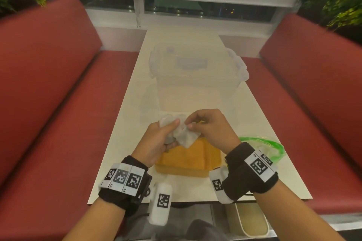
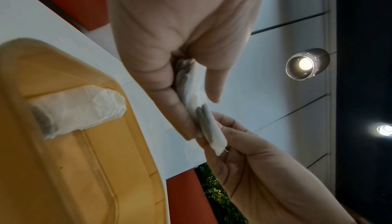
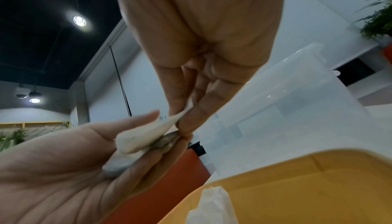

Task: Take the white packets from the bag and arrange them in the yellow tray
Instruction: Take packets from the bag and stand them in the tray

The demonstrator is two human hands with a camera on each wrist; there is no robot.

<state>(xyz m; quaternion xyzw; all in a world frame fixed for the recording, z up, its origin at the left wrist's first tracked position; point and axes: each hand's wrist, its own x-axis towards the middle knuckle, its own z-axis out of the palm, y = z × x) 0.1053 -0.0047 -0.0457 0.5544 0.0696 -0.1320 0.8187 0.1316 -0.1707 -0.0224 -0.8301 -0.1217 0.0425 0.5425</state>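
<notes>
Above the yellow tray point(image 1: 182, 171) my left hand point(image 1: 172, 133) grips a small bunch of white packets point(image 1: 166, 121) with grey contents. My right hand point(image 1: 189, 125) pinches the corner of one packet point(image 1: 188, 138) from that bunch between thumb and fingertips. In the left wrist view the bunch point(image 2: 191, 90) sits between thumb and fingers, and one white packet point(image 2: 80, 110) lies in the yellow tray point(image 2: 67, 169). In the right wrist view the pinched packet point(image 3: 148, 135) stretches from my left palm to my right fingertips point(image 3: 188, 123). The clear bag point(image 1: 262, 144) with a green zip lies right of the tray.
A large clear plastic box point(image 1: 195, 80) with a lid stands on the white table point(image 1: 127, 143) just beyond my hands. Red bench seats point(image 1: 49, 103) run along both sides. Plants stand at the far corners.
</notes>
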